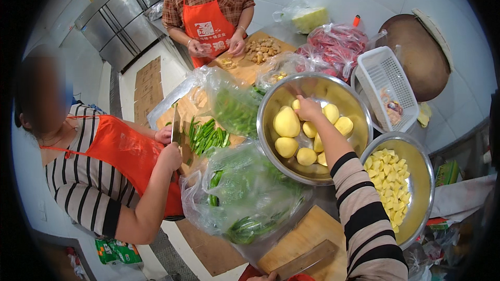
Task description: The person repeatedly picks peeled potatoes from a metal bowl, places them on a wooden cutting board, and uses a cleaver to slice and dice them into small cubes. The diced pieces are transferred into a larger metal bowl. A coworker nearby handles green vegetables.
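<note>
My right hand [309, 108], at the end of a striped sleeve, reaches into a large steel bowl [269, 164]. Its fingers are closed around a peeled potato [295, 104]. Several more peeled potatoes [287, 121] lie around it in the bowl. Only a part of my left hand [262, 278] shows at the bottom edge, gripping the handle end of a cleaver [308, 259]. The blade lies over a wooden cutting board [318, 224]. Right of my forearm, a second steel bowl [425, 195] holds cut potato chunks [386, 179].
A co-worker at left holds a knife [176, 123] by cut green peppers [209, 136]; another stands behind ginger pieces [262, 50]. Plastic bags of green vegetables [242, 191] lie beside the potato bowl. A white plastic basket [386, 56] and bagged red food [338, 47] are behind.
</note>
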`<state>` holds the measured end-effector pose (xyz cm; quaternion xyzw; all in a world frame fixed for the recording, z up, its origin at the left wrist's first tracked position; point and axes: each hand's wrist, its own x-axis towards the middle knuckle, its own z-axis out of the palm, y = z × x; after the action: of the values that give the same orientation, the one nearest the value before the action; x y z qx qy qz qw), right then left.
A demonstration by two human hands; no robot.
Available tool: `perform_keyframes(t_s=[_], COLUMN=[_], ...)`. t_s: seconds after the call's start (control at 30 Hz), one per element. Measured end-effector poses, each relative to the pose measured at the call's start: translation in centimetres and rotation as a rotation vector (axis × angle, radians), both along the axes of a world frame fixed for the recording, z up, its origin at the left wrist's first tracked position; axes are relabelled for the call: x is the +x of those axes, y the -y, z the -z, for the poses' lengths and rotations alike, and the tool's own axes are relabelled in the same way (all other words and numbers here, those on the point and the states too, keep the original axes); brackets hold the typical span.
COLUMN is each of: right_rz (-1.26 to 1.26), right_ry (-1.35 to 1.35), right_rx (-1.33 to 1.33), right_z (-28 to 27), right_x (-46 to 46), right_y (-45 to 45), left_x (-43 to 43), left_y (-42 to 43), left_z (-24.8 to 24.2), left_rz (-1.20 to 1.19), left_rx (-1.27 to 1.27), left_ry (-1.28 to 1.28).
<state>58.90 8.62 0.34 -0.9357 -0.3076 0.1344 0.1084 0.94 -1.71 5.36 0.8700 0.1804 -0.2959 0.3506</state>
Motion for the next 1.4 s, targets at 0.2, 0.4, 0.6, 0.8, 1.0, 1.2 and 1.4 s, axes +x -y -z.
perform_keyframes(t_s=[0.2,0.4,0.6,0.8,1.0,1.2,1.4], right_rz=[-0.115,-0.256,-0.079,-0.008,0.214,0.043,-0.144], right_ry=[0.039,0.087,-1.055,-1.775,-1.192,-0.273,0.142], right_rx=[0.22,0.524,0.758,0.972,0.55,0.159,0.244], right_z=[-0.7,-4.1,-12.0,-18.4,-12.2,-5.4,-3.5], right_x=[-0.8,-5.0,-15.5,-32.6,-45.6,-48.7,-49.7], right_y=[0.5,3.9,12.5,27.5,36.5,37.5,37.1], left_x=[-0.6,-1.3,-2.1,-0.8,-0.4,-1.0,-0.3], left_y=[-0.1,0.2,0.9,0.4,-0.1,-0.5,-0.4], left_z=[0.1,1.0,0.9,-1.4,-0.8,0.3,-0.3], left_rz=[-0.004,0.025,-0.028,0.0,0.107,0.15,0.12], left_rx=[0.005,0.009,0.072,0.089,0.017,0.083,0.141], left_ry=[0.016,0.057,0.116,0.147,0.172,0.234,0.279])
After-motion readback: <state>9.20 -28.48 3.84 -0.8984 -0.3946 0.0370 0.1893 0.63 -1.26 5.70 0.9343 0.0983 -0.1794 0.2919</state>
